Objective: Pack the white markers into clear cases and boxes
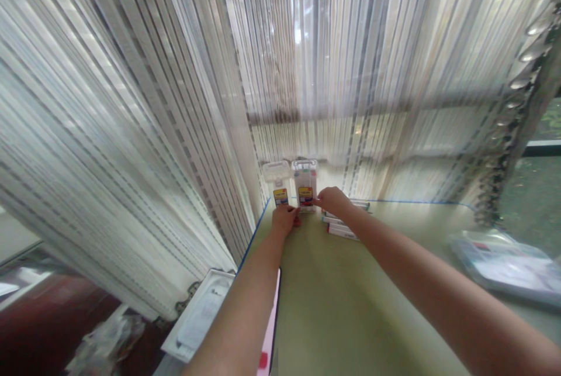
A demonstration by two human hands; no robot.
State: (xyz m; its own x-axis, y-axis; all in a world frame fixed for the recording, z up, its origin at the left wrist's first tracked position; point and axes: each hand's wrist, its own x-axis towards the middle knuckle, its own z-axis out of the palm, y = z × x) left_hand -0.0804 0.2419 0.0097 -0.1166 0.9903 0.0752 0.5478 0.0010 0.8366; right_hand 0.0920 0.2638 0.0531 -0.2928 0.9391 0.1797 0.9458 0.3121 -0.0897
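Two clear plastic marker cases stand upright side by side at the far edge of the green table, each with a yellow and red label. The left case (277,175) has a clear lid part at its top. Markers with coloured ends show inside the right case (305,176). My left hand (284,220) is in front of the left case, with its closed fingertips at the lower left edge of the right case. At that case's lower right side, my right hand (333,199) pinches the edge. Several white markers (343,231) lie beneath my right forearm, partly hidden by it.
A blurred clear case (504,262) lies on the table's right side. On the left are a white box (199,314) and a pink, dark-edged flat item (270,329), partly behind my left forearm. Striped sheer curtains (307,72) hang directly behind the table (333,306).
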